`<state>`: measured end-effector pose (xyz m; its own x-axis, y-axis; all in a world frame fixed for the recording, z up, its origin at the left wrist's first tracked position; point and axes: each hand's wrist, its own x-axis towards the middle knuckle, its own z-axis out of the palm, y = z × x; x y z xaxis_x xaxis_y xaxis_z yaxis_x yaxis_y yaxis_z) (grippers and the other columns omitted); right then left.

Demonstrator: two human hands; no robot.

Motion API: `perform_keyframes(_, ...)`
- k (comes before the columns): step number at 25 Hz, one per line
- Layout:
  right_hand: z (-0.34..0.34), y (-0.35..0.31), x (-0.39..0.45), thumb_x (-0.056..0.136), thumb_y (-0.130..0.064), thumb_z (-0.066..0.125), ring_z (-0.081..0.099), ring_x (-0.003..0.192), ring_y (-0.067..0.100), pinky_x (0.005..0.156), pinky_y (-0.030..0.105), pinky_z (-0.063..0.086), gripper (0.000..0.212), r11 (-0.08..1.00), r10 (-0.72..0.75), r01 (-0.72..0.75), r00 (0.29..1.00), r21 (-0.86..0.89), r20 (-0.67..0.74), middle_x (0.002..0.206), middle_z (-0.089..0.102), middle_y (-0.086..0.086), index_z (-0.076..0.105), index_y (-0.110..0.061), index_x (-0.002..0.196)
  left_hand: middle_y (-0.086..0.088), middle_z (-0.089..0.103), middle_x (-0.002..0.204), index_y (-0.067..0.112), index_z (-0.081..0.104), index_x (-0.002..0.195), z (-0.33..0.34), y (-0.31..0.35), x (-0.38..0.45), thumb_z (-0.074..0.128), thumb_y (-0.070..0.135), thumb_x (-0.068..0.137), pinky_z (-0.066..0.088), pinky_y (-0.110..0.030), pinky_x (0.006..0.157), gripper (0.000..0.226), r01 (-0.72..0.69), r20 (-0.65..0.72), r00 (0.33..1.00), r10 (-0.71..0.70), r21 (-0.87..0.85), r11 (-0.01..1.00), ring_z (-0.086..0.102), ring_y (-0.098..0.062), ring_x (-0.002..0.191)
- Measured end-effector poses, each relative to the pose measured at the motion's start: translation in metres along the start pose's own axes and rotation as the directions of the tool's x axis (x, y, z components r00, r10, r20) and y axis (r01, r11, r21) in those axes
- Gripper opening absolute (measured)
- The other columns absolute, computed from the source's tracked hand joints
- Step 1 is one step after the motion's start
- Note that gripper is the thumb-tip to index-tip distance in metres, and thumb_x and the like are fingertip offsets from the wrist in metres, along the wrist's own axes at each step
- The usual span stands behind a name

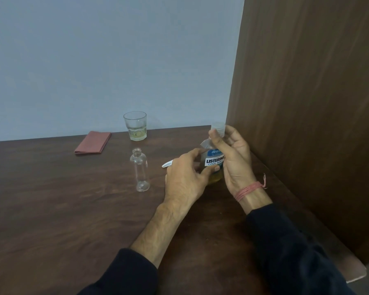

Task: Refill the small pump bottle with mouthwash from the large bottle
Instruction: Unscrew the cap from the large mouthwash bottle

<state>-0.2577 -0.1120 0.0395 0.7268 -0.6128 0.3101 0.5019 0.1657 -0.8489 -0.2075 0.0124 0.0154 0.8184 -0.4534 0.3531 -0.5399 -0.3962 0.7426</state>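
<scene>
A folded cloth [93,142] is lying upper left of centre on the table [51,209], with a glass [135,126] of pale liquid standing to its right. Below the glass, the small bottle [140,169] is standing upright, long axis vertical, open neck pointing up. A white pump [167,163] is peeking out behind the left hand [185,177], which is wrapping around the large bottle [214,161], also upright at centre right. The right hand [232,158] is pinching its cap [218,129].

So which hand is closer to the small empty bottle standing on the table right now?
The left hand. It holds the body of the large mouthwash bottle, just right of the small empty bottle. The right hand is farther right, gripping the large bottle's cap.
</scene>
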Motion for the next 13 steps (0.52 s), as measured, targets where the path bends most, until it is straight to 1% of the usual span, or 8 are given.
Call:
perform_keyframes(3, 0.000, 0.001, -0.001, 0.084, -0.048, 0.083, 0.080, 0.100, 0.021, 0.076, 0.033, 0.066, 0.042, 0.998, 0.010, -0.009, 1.000, -0.060, 0.018, 0.116, 0.081, 0.004, 0.082, -0.024, 0.119, 0.017, 0.086, 0.119, 0.037, 0.073, 0.149, -0.002, 0.000, 0.000, 0.090, 0.054, 0.095, 0.061, -0.031, 0.098, 0.059, -0.002, -0.001, 1.000, 0.002, -0.001, 1.000, 0.080, -0.001, 0.103)
perform_keyframes(6, 0.000, -0.004, -0.001, 0.089, -0.047, 0.078, 0.079, 0.105, 0.018, 0.079, 0.029, 0.063, 0.041, 0.993, 0.017, -0.010, 0.998, -0.117, 0.059, 0.118, 0.081, 0.002, 0.080, -0.023, 0.123, 0.018, 0.087, 0.111, 0.040, 0.074, 0.145, -0.005, 0.001, 0.000, 0.089, 0.057, 0.094, 0.063, -0.031, 0.096, 0.056, 0.003, 0.006, 1.000, -0.003, 0.005, 1.000, 0.080, 0.001, 0.097)
perform_keyframes(8, 0.001, -0.009, 0.000, 0.095, -0.043, 0.078, 0.077, 0.113, 0.015, 0.084, 0.026, 0.062, 0.039, 0.984, -0.044, 0.057, 0.996, -0.166, 0.076, 0.125, 0.079, 0.003, 0.077, -0.021, 0.128, 0.018, 0.087, 0.111, 0.040, 0.074, 0.146, -0.006, 0.001, -0.001, 0.089, 0.058, 0.093, 0.065, -0.035, 0.098, 0.057, 0.009, 0.009, 1.000, -0.009, 0.002, 1.000, 0.080, 0.002, 0.096)
perform_keyframes(10, 0.006, -0.019, 0.005, 0.098, -0.034, 0.077, 0.073, 0.121, 0.016, 0.093, 0.027, 0.060, 0.036, 0.959, -0.155, 0.173, 0.983, -0.226, 0.094, 0.128, 0.077, 0.005, 0.072, -0.022, 0.132, 0.018, 0.086, 0.113, 0.041, 0.073, 0.147, -0.005, 0.001, -0.002, 0.090, 0.057, 0.093, 0.067, -0.037, 0.098, 0.059, 0.017, 0.004, 1.000, -0.017, 0.011, 1.000, 0.080, 0.001, 0.095)
perform_keyframes(11, 0.011, -0.026, 0.010, 0.099, -0.032, 0.076, 0.074, 0.118, 0.017, 0.094, 0.027, 0.060, 0.034, 0.942, -0.188, 0.211, 0.976, -0.262, 0.111, 0.123, 0.079, 0.005, 0.072, -0.022, 0.131, 0.017, 0.086, 0.116, 0.041, 0.072, 0.149, -0.004, 0.002, -0.001, 0.090, 0.057, 0.093, 0.067, -0.038, 0.098, 0.061, 0.024, 0.004, 1.000, -0.024, 0.022, 0.999, 0.080, 0.000, 0.096)
perform_keyframes(12, 0.018, -0.034, 0.016, 0.100, -0.033, 0.076, 0.077, 0.108, 0.017, 0.090, 0.027, 0.060, 0.030, 0.925, -0.193, 0.224, 0.973, -0.306, 0.131, 0.111, 0.081, 0.004, 0.073, -0.021, 0.127, 0.016, 0.086, 0.119, 0.041, 0.071, 0.151, -0.003, 0.002, 0.000, 0.090, 0.057, 0.093, 0.067, -0.039, 0.099, 0.063, 0.033, 0.007, 0.999, -0.033, 0.034, 0.999, 0.080, -0.001, 0.098)
perform_keyframes(13, 0.027, -0.042, 0.023, 0.100, -0.037, 0.077, 0.079, 0.091, 0.015, 0.083, 0.028, 0.061, 0.026, 0.905, -0.169, 0.216, 0.973, -0.366, 0.155, 0.096, 0.081, 0.002, 0.075, -0.019, 0.119, 0.015, 0.085, 0.123, 0.039, 0.069, 0.153, -0.003, 0.002, 0.000, 0.090, 0.056, 0.093, 0.067, -0.040, 0.101, 0.065, 0.043, 0.012, 0.999, -0.044, 0.043, 0.998, 0.080, -0.001, 0.100)
